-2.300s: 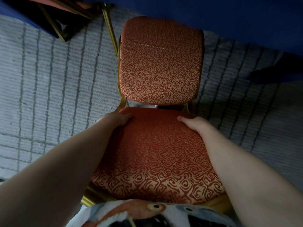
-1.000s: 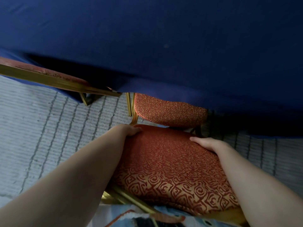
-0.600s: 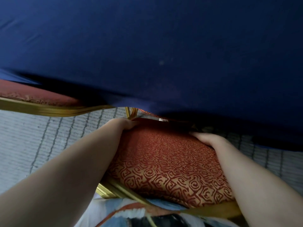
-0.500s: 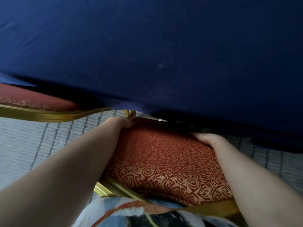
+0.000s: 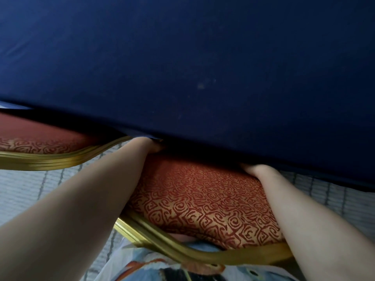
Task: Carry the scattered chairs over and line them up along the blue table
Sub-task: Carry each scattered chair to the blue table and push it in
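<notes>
Both hands clamp red-gold chair (image 5: 203,201) at frame centre: left hand (image 5: 147,146), right hand (image 5: 256,171), fingertips hidden beneath blue table (image 5: 182,67) edge.

I see both hands gripping the far corners of the red patterned chair (image 5: 203,199): left grip (image 5: 146,147) and right grip (image 5: 255,169), fingertips hidden under the blue bench (image 5: 182,67) cloth. A second chair (image 5: 40,147) sits just left, partly under the cloth. Grey carpet (image 5: 20,189) below.
</notes>
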Demonstrator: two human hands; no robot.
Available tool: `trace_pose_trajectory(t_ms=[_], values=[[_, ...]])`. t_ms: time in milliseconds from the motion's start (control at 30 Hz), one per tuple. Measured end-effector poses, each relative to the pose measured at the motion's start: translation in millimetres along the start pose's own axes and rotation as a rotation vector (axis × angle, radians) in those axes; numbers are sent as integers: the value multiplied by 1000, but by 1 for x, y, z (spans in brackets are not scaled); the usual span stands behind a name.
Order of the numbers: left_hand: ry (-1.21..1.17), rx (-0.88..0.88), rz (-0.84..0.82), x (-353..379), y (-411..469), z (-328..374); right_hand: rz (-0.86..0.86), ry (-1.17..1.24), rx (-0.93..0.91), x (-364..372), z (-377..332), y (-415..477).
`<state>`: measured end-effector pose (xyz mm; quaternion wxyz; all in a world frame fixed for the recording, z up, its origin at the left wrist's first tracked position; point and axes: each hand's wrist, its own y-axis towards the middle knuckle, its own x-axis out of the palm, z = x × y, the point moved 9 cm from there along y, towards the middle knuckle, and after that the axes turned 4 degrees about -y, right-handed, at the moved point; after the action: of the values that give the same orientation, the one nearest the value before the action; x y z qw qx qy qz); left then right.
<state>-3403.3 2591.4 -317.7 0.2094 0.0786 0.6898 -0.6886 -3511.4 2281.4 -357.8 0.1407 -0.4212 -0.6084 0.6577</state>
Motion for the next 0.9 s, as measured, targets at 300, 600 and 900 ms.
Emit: trace_pose_trajectory(t_ms=[300,600,900], values=[[-4,-35,-95,-6,-16,10,-18,-183,-75,-15,-17,-28],[-62,-52,-170,-10,-88,17,-188,-143,24,-15,-33,-89],[134,156,131,-21,-178,54,81,-249,-269,-21,-96,-200]])
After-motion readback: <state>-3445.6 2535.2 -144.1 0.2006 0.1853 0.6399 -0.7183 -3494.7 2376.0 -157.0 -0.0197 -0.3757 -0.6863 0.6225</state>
